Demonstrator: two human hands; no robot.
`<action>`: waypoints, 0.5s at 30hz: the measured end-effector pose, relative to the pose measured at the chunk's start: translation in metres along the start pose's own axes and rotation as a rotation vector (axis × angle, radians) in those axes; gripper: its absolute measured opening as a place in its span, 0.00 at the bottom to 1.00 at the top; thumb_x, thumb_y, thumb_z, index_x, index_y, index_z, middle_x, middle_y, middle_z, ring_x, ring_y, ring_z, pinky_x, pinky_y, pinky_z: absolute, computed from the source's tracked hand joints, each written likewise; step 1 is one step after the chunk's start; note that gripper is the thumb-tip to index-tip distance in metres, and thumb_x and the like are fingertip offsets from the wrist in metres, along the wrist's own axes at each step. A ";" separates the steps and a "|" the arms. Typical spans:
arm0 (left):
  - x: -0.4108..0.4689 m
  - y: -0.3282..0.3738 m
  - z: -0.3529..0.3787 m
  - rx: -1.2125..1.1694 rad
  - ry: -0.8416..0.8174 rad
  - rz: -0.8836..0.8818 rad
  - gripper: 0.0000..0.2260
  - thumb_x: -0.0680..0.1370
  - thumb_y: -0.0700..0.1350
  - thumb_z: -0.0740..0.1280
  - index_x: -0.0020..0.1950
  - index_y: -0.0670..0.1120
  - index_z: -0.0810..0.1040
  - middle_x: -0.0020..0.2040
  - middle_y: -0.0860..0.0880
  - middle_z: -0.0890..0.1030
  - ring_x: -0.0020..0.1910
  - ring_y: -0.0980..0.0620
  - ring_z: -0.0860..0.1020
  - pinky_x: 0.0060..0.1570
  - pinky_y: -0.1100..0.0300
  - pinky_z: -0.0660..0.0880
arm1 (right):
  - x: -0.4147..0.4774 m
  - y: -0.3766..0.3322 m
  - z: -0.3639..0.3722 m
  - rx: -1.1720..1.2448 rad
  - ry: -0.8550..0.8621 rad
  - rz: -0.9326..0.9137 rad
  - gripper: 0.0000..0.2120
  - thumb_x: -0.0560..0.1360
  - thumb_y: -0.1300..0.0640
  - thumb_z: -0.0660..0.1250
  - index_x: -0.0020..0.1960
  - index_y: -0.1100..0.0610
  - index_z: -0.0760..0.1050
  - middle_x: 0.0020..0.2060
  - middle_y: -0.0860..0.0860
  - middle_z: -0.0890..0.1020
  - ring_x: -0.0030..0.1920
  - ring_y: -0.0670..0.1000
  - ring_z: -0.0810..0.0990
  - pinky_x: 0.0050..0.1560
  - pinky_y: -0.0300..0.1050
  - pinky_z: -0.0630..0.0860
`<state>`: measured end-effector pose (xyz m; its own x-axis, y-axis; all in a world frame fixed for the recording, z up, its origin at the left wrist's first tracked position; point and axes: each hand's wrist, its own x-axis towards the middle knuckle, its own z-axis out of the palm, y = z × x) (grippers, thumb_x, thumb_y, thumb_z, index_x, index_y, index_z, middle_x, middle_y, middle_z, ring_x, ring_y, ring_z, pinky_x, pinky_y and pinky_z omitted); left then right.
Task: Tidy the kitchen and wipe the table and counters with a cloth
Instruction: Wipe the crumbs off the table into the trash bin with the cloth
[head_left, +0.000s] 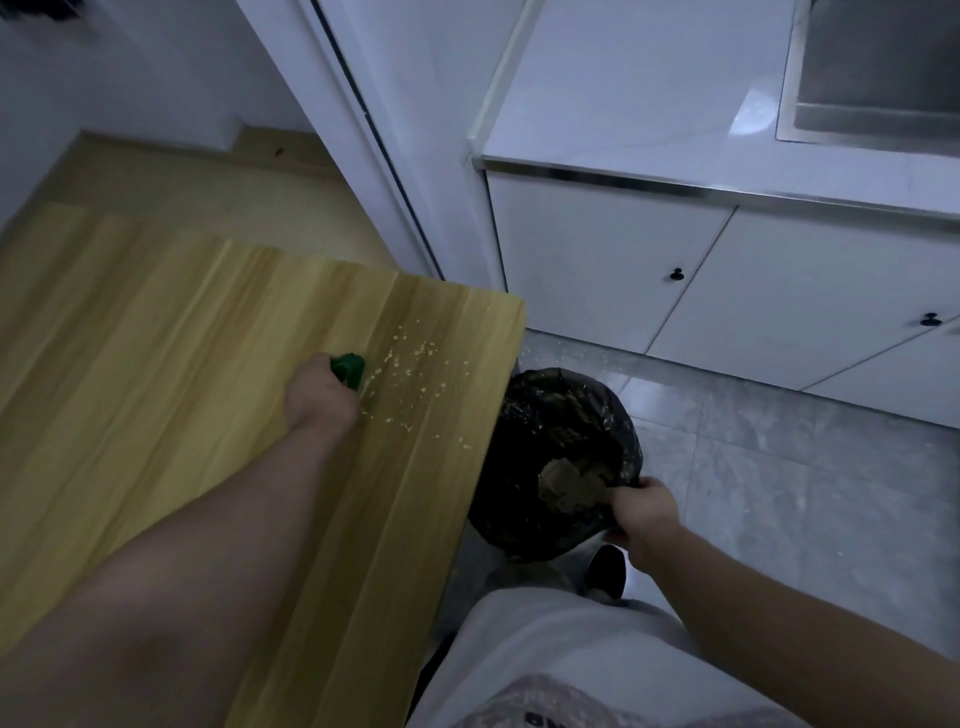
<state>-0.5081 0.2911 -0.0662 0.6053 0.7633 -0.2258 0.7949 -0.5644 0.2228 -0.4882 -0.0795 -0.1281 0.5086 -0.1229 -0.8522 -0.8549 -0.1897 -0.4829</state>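
My left hand (318, 396) presses a bunched green cloth (349, 369) onto the wooden table (156, 364), near its far right corner. Pale crumbs (410, 374) lie scattered on the wood just beyond the cloth, reaching toward the table's right edge. My right hand (643, 512) grips the near rim of a bin lined with a black bag (558, 457). The bin stands on the floor right beside the table's edge, below the crumbs, with scraps showing inside it.
A white counter (623, 119) with a steel sink (878, 78) runs along the back right, above white cabinet doors (727, 291) with black knobs. Grey tiled floor (779, 467) spreads in front of them. A door frame (384, 156) stands behind the table.
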 end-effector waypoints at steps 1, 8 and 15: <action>0.006 -0.004 0.000 0.026 -0.006 0.004 0.12 0.76 0.37 0.64 0.59 0.42 0.76 0.55 0.40 0.78 0.52 0.41 0.77 0.47 0.55 0.75 | -0.001 -0.001 0.001 -0.003 0.006 0.000 0.12 0.69 0.67 0.73 0.47 0.57 0.74 0.44 0.63 0.82 0.41 0.64 0.82 0.39 0.59 0.81; 0.043 -0.025 0.010 0.076 -0.102 0.009 0.15 0.77 0.37 0.64 0.64 0.42 0.75 0.60 0.38 0.78 0.57 0.40 0.76 0.52 0.54 0.74 | -0.004 -0.006 0.012 -0.037 0.052 0.008 0.10 0.70 0.67 0.72 0.46 0.58 0.74 0.43 0.63 0.82 0.45 0.67 0.83 0.43 0.69 0.81; 0.047 -0.038 0.034 0.014 -0.149 -0.019 0.18 0.79 0.40 0.62 0.69 0.45 0.74 0.58 0.39 0.79 0.53 0.40 0.78 0.52 0.51 0.77 | -0.004 -0.003 0.015 -0.033 0.052 0.040 0.12 0.72 0.69 0.69 0.52 0.58 0.74 0.46 0.61 0.81 0.44 0.62 0.82 0.43 0.65 0.82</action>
<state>-0.5088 0.3377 -0.1174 0.5886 0.7197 -0.3682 0.8064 -0.5549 0.2043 -0.4890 -0.0637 -0.1259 0.4794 -0.1811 -0.8587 -0.8713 -0.2155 -0.4410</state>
